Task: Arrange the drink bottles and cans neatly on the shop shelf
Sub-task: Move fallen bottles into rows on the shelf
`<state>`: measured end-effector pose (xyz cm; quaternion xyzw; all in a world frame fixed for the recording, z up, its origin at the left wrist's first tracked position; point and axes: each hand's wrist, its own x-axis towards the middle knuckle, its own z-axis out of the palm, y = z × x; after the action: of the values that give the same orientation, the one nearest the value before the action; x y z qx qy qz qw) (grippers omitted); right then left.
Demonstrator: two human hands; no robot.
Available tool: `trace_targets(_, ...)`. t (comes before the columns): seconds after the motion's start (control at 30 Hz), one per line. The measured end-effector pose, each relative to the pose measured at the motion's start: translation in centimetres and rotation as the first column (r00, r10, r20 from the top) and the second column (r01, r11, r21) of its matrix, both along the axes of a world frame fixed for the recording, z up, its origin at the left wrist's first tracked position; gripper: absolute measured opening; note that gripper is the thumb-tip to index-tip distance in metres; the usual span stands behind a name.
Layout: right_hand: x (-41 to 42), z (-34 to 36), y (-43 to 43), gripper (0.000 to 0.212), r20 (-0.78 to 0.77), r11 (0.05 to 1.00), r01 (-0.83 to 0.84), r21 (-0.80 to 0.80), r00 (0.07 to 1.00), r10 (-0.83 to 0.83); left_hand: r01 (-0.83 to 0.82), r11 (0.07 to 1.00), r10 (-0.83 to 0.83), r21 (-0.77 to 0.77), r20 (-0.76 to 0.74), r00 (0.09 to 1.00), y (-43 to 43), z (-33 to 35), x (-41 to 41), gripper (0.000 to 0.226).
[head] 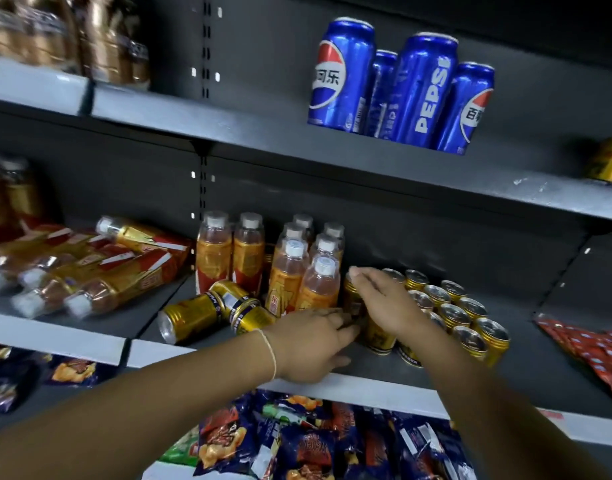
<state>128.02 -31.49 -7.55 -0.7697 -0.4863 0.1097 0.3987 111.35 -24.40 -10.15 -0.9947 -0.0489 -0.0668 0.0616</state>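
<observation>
- A gold drink can stands upright on the middle shelf, near its front edge, at the near-left corner of a block of like cans
- The right hand lies over the top of this can; its fingers are close together and reach left across the lid; the thumb is hidden, so I cannot tell whether the hand clasps the can
- The left hand comes in from the left, low down; its fingers are held together with the tips against the can's lower side, and the thumb is spread apart toward the near edge
- A thin pale band circles the left wrist
- The block of upright gold cans runs in rows to the right and far side of the held can
- Just left of the hands stand orange drink bottles with white caps, upright in close rows
- Left of those, two gold cans lie on their sides, touching each other
- Farther left, on the next shelf section, several bottles lie tumbled with caps pointing near-left
- On the shelf above, four blue Pepsi cans stand in a cluster
- Red packets lie at the far right of the middle shelf
- Below, snack bags fill the lower shelf
</observation>
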Motion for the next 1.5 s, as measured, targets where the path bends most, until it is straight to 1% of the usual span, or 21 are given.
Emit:
trace_targets(0.03,-1.1,0.1,0.6,0.039,-0.069,1.0,-0.023,0.007,0.997,0.024,0.006,1.0,-0.006,0.003,0.008,1.0,0.4,0.0,-1.3,0.058)
trace_targets(0.07,-2.1,-0.1,1.2,0.043,-0.148,0.998,-0.055,0.018,0.987,0.057,0.009,1.0,-0.009,0.005,0.016,1.0,0.8,-0.1,-2.6,0.057)
trace_targets(0.1,-3.0,-0.5,1.8,0.049,-0.216,0.997,-0.078,0.028,0.973,0.082,0.005,1.0,-0.005,0.003,0.021,1.0,1.2,-0.1,-4.0,0.057)
trace_targets(0.13,-3.8,-0.9,2.5,0.057,-0.245,0.997,-0.071,0.031,0.966,0.077,-0.008,1.0,0.008,-0.005,0.022,1.0,1.7,-0.2,-5.4,0.056)
trace_targets(0.17,-4.6,-1.4,3.1,0.063,-0.232,0.999,-0.037,0.034,0.972,0.044,-0.032,0.999,0.032,-0.015,0.016,0.999,2.3,-0.3,-6.8,0.058)
trace_targets(0.23,-5.9,-2.2,4.0,0.066,-0.149,0.993,0.096,0.063,0.985,-0.086,-0.109,0.994,0.109,-0.029,-0.005,0.994,3.6,-0.7,-9.5,0.062)
trace_targets(0.33,-7.6,-2.7,4.1,0.068,-0.071,0.959,0.266,0.096,0.963,-0.26,-0.258,0.964,0.253,-0.06,-0.069,0.965,5.7,-1.5,-13.1,0.064)
trace_targets(0.4,-8.6,-3.0,3.5,0.072,-0.018,0.946,0.295,0.134,0.955,-0.296,-0.323,0.942,0.314,-0.085,-0.106,0.943,6.9,-1.8,-15.5,0.064)
trace_targets(0.5,-10.4,-2.2,2.1,0.075,0.077,0.935,0.28,0.217,0.95,-0.302,-0.356,0.929,0.348,-0.105,-0.082,0.934,8.1,-1.8,-18.5,0.062)
trace_targets(0.6,-12.9,0.3,0.9,0.078,0.18,0.936,0.264,0.233,0.934,-0.308,-0.396,0.91,0.389,-0.122,-0.081,0.918,8.9,-1.1,-21.0,0.056)
trace_targets(0.67,-15.1,1.7,0.5,0.077,0.226,0.946,0.225,0.235,0.934,-0.278,-0.419,0.899,0.413,-0.131,-0.07,0.908,9.4,-0.7,-22.7,0.053)
trace_targets(0.73,-18.0,2.5,0.6,0.068,0.233,0.959,0.173,0.226,0.946,-0.226,-0.443,0.884,0.444,-0.149,-0.029,0.896,10.0,-0.2,-24.7,0.054)
trace_targets(0.83,-22.5,2.4,1.6,0.05,0.155,0.971,0.093,0.218,0.979,-0.129,-0.487,0.865,0.491,-0.123,0.001,0.871,10.8,0.3,-28.3,0.059)
trace_targets(0.9,-25.8,1.8,2.9,0.048,0.087,0.98,0.034,0.197,0.995,-0.052,-0.516,0.85,0.521,-0.108,0.024,0.853,11.2,0.3,-31.4,0.062)
trace_targets(0.97,-29.0,0.7,4.5,0.051,0.059,0.985,-0.035,0.166,0.998,0.026,-0.555,0.825,0.562,-0.107,0.048,0.826,11.6,-0.1,-34.8,0.061)
trace_targets(1.07,-33.8,-1.0,7.1,0.053,0.042,0.982,-0.143,0.122,0.989,0.138,-0.653,0.75,0.659,-0.1,0.031,0.752,12.4,-1.2,-40.5,0.061)
trace_targets(1.2,-40.1,-1.9,10.8,0.053,0.065,0.958,-0.273,0.083,0.961,0.268,-0.765,0.636,0.768,-0.096,-0.01,0.64,12.8,-2.1,-48.2,0.059)
trace_targets(1.3,-44.4,-2.2,13.6,0.055,0.071,0.932,-0.354,0.08,0.934,0.349,-0.829,0.549,0.833,-0.105,-0.017,0.553,12.6,-2.7,-53.3,0.061)
trace_targets(1.4,-48.3,-2.4,16.7,0.061,0.052,0.895,-0.438,0.082,0.899,0.435,-0.883,0.454,0.887,-0.115,-0.04,0.461,12.2,-3.3,-57.7,0.06)
trace_targets(1.5,-52.3,-2.6,19.6,0.065,0.035,0.855,-0.514,0.074,0.858,0.513,-0.912,0.392,0.915,-0.118,-0.053,0.4,12.2,-3.7,-61.2,0.063)
